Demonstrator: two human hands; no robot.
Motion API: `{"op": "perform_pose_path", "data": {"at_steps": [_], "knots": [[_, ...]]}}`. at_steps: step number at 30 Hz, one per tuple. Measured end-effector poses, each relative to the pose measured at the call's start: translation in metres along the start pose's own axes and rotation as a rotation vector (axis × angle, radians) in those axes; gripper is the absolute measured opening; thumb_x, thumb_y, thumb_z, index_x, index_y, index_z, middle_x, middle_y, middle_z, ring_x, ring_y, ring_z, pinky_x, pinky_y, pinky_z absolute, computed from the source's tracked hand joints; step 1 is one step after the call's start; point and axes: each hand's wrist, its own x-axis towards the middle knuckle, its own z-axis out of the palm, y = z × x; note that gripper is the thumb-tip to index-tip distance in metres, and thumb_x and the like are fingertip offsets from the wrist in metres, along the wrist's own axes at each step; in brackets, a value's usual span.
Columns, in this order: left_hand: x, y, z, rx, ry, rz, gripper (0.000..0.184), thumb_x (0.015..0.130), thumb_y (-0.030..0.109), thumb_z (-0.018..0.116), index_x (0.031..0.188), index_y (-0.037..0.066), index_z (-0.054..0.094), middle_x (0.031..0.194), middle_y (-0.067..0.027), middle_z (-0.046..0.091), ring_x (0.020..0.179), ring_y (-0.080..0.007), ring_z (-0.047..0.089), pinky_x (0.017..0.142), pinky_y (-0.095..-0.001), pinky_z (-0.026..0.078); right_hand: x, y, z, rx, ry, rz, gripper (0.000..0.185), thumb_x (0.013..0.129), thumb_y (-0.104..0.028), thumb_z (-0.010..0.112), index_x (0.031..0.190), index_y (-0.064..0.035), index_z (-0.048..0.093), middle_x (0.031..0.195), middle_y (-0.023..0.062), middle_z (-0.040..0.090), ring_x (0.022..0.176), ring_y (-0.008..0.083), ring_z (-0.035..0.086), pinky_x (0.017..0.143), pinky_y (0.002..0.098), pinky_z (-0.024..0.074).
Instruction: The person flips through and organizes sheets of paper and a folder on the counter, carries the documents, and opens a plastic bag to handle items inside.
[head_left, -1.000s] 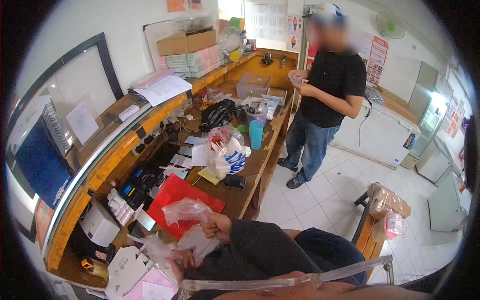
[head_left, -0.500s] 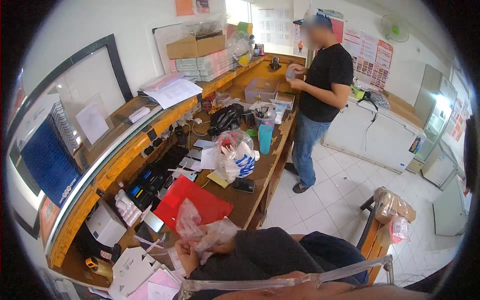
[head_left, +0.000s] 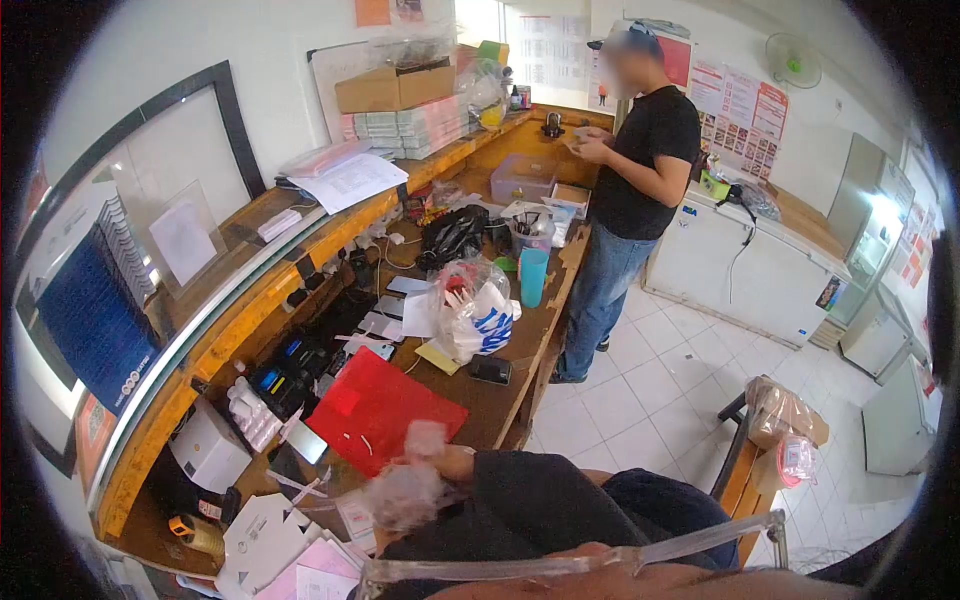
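Observation:
A crumpled clear plastic bag [head_left: 400, 497] is bunched up at the front edge of the counter, smeared by motion. My right hand [head_left: 456, 463] is closed on its upper part, where a puff of the plastic sticks up past the fingers. My left hand lies low behind the bag, its fingers hidden by plastic and blur. Just beyond both hands, a flat red folder or sheet [head_left: 375, 412] rests on the brown counter, with small white scraps on it.
Beyond the red sheet stand a stuffed white plastic bag [head_left: 478, 322], a dark phone [head_left: 491, 370] and a teal tumbler [head_left: 532, 278]. White cartons and papers [head_left: 268, 535] lie front left. A co-worker [head_left: 650, 150] stands at the counter's far end. A wooden bench [head_left: 735, 500] is at right.
My right hand has moved up and the plastic is more bunched together. My left hand, visible before, is now behind the bag. The co-worker has shifted slightly and their hands have moved.

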Motion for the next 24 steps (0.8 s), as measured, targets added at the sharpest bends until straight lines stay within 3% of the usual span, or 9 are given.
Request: {"op": "perform_pose_path", "data": {"at_steps": [1, 2, 3, 5, 6, 8, 9, 11, 24], "knots": [[0.0, 0.006, -0.002, -0.02, 0.011, -0.003, 0.022, 0.076, 0.013, 0.056, 0.094, 0.001, 0.054, 0.09, -0.0217, 0.058, 0.079, -0.0374, 0.055, 0.066, -0.0409, 0.044, 0.001, 0.008, 0.0, 0.039, -0.001, 0.031, 0.033, 0.082, -0.018, 0.056, 0.112, -0.0051, 0.052, 0.111, 0.0091, 0.055, 0.098, 0.0202, 0.051, 0.088, 0.0344, 0.0382], [0.001, 0.012, -0.003, -0.041, 0.023, -0.006, 0.021, 0.076, 0.013, 0.056, 0.093, 0.001, 0.054, 0.09, -0.0217, 0.058, 0.079, -0.0375, 0.055, 0.066, -0.0409, 0.044, -0.012, -0.095, 0.022, 0.043, 0.159, -0.25, 0.028, 0.078, -0.014, 0.061, 0.103, -0.0042, 0.054, 0.095, 0.0064, 0.057, 0.087, 0.0175, 0.052, 0.079, 0.0328, 0.0423], [0.002, 0.018, -0.004, -0.063, 0.037, -0.009, 0.021, 0.076, 0.013, 0.055, 0.093, 0.001, 0.054, 0.09, -0.0217, 0.058, 0.078, -0.0376, 0.055, 0.066, -0.0409, 0.044, -0.017, -0.137, 0.021, 0.041, 0.157, -0.249, 0.028, 0.078, -0.014, 0.061, 0.103, -0.0042, 0.054, 0.095, 0.0064, 0.057, 0.087, 0.0175, 0.052, 0.079, 0.0328, 0.0423], [0.006, 0.032, -0.006, -0.109, 0.063, -0.015, 0.021, 0.076, 0.013, 0.055, 0.093, 0.001, 0.054, 0.09, -0.0217, 0.058, 0.078, -0.0378, 0.055, 0.066, -0.0409, 0.044, -0.025, -0.174, 0.018, -0.142, 0.075, 0.414, 0.032, 0.076, -0.009, 0.063, 0.105, -0.0031, 0.052, 0.092, 0.006, 0.056, 0.083, 0.0146, 0.052, 0.072, 0.0291, 0.0442], [0.007, 0.04, -0.007, -0.131, 0.076, -0.019, 0.021, 0.076, 0.013, 0.055, 0.093, 0.001, 0.055, 0.089, -0.0217, 0.058, 0.078, -0.0379, 0.055, 0.066, -0.041, 0.044, -0.025, -0.168, 0.019, -0.143, 0.073, 0.415, 0.032, 0.076, -0.009, 0.063, 0.105, -0.0031, 0.052, 0.092, 0.006, 0.056, 0.083, 0.0146, 0.052, 0.072, 0.0291, 0.0442], [0.013, 0.055, -0.011, -0.175, 0.104, -0.027, 0.021, 0.076, 0.013, 0.055, 0.093, 0.002, 0.055, 0.089, -0.0218, 0.058, 0.077, -0.0381, 0.055, 0.065, -0.041, 0.044, -0.025, -0.145, 0.021, -0.008, 0.021, 0.043, 0.038, 0.075, -0.007, 0.062, 0.111, -0.0039, 0.048, 0.091, 0.0059, 0.058, 0.081, 0.012, 0.054, 0.069, 0.0267, 0.0447], [0.008, 0.061, -0.01, -0.196, 0.118, -0.031, 0.02, 0.076, 0.013, 0.055, 0.093, 0.002, 0.055, 0.089, -0.0218, 0.059, 0.077, -0.0382, 0.055, 0.065, -0.041, 0.044, -0.024, -0.135, 0.02, -0.009, 0.017, 0.043, 0.038, 0.075, -0.007, 0.062, 0.111, -0.0039, 0.048, 0.091, 0.0059, 0.058, 0.081, 0.012, 0.054, 0.069, 0.0267, 0.0447], [0.011, 0.072, -0.015, -0.234, 0.152, -0.036, 0.02, 0.076, 0.014, 0.055, 0.093, 0.002, 0.055, 0.088, -0.0218, 0.059, 0.076, -0.0384, 0.055, 0.065, -0.041, 0.044, -0.019, -0.119, 0.017, 0.241, -0.269, 0.155, 0.042, 0.074, -0.006, 0.061, 0.113, -0.0055, 0.046, 0.091, 0.005, 0.058, 0.083, 0.012, 0.055, 0.07, 0.0284, 0.0448], [0.031, 0.149, -0.072, -0.397, 0.416, -0.077, 0.019, 0.077, 0.014, 0.055, 0.092, 0.003, 0.058, 0.086, -0.0219, 0.06, 0.073, -0.0398, 0.055, 0.063, -0.0411, 0.044, -0.018, -0.107, 0.013, 0.182, -0.336, -0.093, 0.05, 0.071, -0.012, 0.065, 0.117, -0.0055, 0.045, 0.104, 0.0085, 0.055, 0.089, 0.0172, 0.055, 0.075, 0.0312, 0.0435]]}}
